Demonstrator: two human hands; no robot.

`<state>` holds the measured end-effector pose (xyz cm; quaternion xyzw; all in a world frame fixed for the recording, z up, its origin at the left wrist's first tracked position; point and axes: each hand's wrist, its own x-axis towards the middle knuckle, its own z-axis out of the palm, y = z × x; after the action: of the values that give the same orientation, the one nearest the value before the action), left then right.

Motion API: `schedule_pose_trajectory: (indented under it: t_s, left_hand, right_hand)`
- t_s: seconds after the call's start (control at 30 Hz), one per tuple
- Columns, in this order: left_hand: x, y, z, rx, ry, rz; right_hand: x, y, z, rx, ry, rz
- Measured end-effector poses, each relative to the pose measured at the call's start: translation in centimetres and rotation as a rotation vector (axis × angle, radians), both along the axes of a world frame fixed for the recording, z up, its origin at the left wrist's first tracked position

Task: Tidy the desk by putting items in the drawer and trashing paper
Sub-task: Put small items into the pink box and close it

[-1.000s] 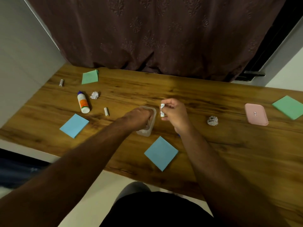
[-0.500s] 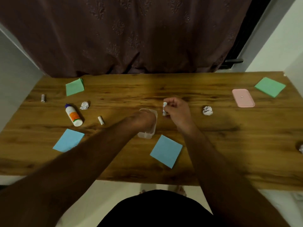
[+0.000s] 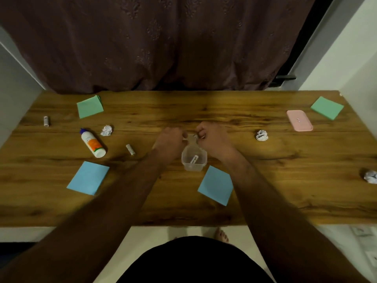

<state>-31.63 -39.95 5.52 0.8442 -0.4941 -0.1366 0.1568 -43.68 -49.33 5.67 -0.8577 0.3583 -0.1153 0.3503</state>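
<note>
Battery [image 3: 194, 159] now lies inside container [image 3: 193, 163].

A container [image 3: 193, 160] sits mid-desk [image 3: 204, 211] with a battery [image 3: 194, 159] inside it. Both hands, the left hand [image 3: 168, 140] and the right hand [image 3: 212, 137], meet at its far end. To the left lie a second battery [image 3: 130, 149], a glue bottle [image 3: 92, 143] and a paper ball [image 3: 106, 130]. To the right lie another paper ball [image 3: 261, 135] and, farther off, a lid [image 3: 299, 120].

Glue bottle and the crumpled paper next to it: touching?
Apart. The head view shows bare wood between the glue bottle and the crumpled paper, which lies just off the bottle's capped end.
</note>
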Motion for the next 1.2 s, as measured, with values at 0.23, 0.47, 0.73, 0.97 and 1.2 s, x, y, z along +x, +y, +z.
schedule_pose_trajectory:
  t_s: [0.23,0.47,0.73,0.97,1.2]
  left_hand:
    - [0.1,1.7,-1.2,0.011,0.122,0.094]
    - [-0.1,2.1,-2.2,-0.028,0.083,0.107]
    - [0.1,2.0,-3.0,-0.059,0.094,0.117]
    - [0.8,3.0,-3.2,-0.153,0.157,0.183]
    - [3.2,5.4,-3.3,-0.219,0.182,0.275]
  right_hand:
    - [3.3,1.7,-0.8,-0.304,0.417,0.248]
    - [4.2,1.8,-1.6,-0.352,0.513,0.300]
    - [3.8,1.7,-1.4,-0.362,0.543,0.348]
    - [4.2,1.1,-0.1,-0.334,0.380,0.209]
    - [6.7,4.0,0.9,-0.193,0.066,0.129]
